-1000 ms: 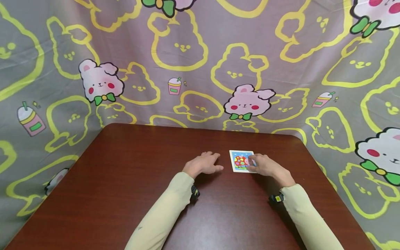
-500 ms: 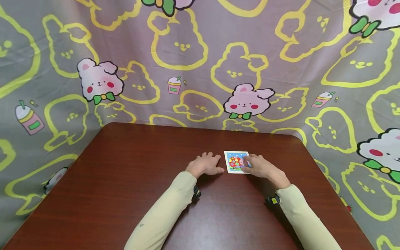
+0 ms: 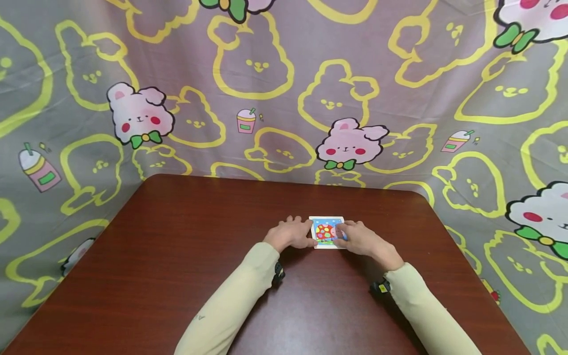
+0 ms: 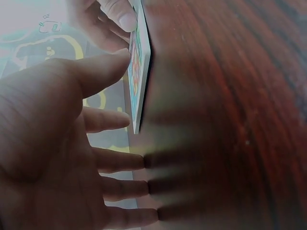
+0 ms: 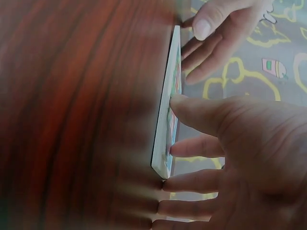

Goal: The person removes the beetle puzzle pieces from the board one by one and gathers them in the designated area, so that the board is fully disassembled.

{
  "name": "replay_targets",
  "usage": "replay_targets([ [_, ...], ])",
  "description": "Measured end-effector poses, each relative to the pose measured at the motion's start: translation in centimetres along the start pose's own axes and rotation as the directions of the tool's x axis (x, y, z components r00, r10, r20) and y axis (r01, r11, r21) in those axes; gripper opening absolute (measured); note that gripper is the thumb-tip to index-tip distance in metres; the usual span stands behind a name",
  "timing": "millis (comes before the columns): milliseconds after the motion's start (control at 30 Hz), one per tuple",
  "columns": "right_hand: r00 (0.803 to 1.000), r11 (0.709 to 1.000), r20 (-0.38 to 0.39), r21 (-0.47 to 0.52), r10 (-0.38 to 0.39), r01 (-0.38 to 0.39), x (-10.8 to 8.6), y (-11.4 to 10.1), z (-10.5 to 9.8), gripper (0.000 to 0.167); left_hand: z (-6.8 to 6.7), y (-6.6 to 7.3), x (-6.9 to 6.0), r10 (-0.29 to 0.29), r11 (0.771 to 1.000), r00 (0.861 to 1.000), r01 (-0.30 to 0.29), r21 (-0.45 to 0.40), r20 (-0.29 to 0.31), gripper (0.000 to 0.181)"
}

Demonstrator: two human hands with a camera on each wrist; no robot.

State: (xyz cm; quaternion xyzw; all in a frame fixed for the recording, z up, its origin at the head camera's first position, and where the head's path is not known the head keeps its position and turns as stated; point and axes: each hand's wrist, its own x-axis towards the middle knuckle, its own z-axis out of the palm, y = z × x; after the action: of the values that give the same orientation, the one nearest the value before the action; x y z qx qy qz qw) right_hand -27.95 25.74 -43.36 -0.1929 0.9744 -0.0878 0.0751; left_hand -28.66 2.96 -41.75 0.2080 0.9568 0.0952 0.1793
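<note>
A square white-edged picture card (image 3: 326, 231) with a red spotted ladybug on blue lies flat on the brown table (image 3: 199, 236), between both hands. My left hand (image 3: 290, 233) is at its left edge, fingers spread; in the left wrist view the thumb and index fingertips are at the card (image 4: 140, 91) and the other fingertips meet the table. My right hand (image 3: 360, 238) rests its thumb and index finger on the card's right part; in the right wrist view its other fingers (image 5: 192, 182) are extended beside the card's corner (image 5: 162, 143).
A grey curtain (image 3: 262, 74) with yellow outlines and white rabbit heads hangs behind the table and along both sides. Dark wrist straps with small devices (image 3: 278, 272) sit at the sleeve cuffs.
The card has slid left along the table together with my right hand, reaching my left hand. My left hand has moved very little.
</note>
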Motion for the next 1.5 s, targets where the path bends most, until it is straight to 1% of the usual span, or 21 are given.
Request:
replay_targets([
  [100, 1.000, 1.000, 0.000, -0.003, -0.009, 0.009, 0.0, -0.5, 0.0, 0.030, -0.1, -0.1, -0.1, 0.007, 1.000, 1.000, -0.007, 0.005, 0.012, 0.076],
  [233, 1.000, 1.000, -0.009, -0.013, -0.023, 0.023, 0.1, -1.0, 0.2, 0.026, -0.2, -0.2, -0.2, 0.009, 1.000, 1.000, -0.009, 0.023, 0.030, 0.080],
  [333, 0.999, 0.999, -0.013, -0.028, -0.030, 0.030, 0.1, -1.3, 0.3, 0.026, -0.1, -0.2, -0.3, 0.009, 0.999, 0.999, -0.011, 0.053, 0.035, 0.082],
  [533, 1.000, 0.999, -0.005, -0.035, -0.024, 0.024, -0.1, -1.6, 0.5, 0.030, 0.1, -0.2, -0.3, 0.014, 0.993, 1.000, -0.016, 0.113, 0.018, 0.079],
  [600, 1.000, 0.999, 0.000, -0.034, -0.022, 0.022, -0.2, -1.8, 0.5, 0.030, 0.1, -0.3, -0.3, 0.025, 0.991, 1.000, -0.025, 0.131, 0.007, 0.077],
  [833, 0.998, 0.998, 0.014, -0.031, -0.054, 0.055, 0.3, -2.6, 0.3, 0.023, -0.2, -0.7, -0.8, 0.062, 0.986, 0.998, -0.057, 0.159, -0.026, 0.068],
  [967, 0.997, 0.997, 0.020, -0.028, -0.069, 0.070, 0.6, -3.3, 0.2, 0.024, -0.3, -1.1, -1.2, 0.084, 0.982, 0.996, -0.077, 0.170, -0.038, 0.053],
  [1067, 0.995, 0.995, 0.018, -0.030, -0.098, 0.099, 0.8, -3.9, 0.2, 0.021, -0.5, -1.5, -1.5, 0.089, 0.983, 0.995, -0.081, 0.163, -0.037, 0.042],
  [1200, 0.993, 0.993, 0.024, -0.021, -0.119, 0.120, 0.9, -4.7, 0.4, 0.018, -0.4, -2.0, -2.0, 0.081, 0.985, 0.996, -0.075, 0.156, -0.036, 0.039],
  [1367, 0.990, 0.991, 0.050, -0.016, -0.130, 0.131, 1.0, -5.9, 0.6, 0.029, -0.5, -3.0, -2.8, 0.071, 0.984, 0.996, -0.062, 0.168, -0.051, 0.044],
  [1500, 0.989, 0.992, 0.077, -0.017, -0.125, 0.126, 1.3, -6.8, 0.4, 0.035, -0.6, -3.9, -3.4, 0.059, 0.989, 0.997, -0.051, 0.139, -0.049, 0.053],
])
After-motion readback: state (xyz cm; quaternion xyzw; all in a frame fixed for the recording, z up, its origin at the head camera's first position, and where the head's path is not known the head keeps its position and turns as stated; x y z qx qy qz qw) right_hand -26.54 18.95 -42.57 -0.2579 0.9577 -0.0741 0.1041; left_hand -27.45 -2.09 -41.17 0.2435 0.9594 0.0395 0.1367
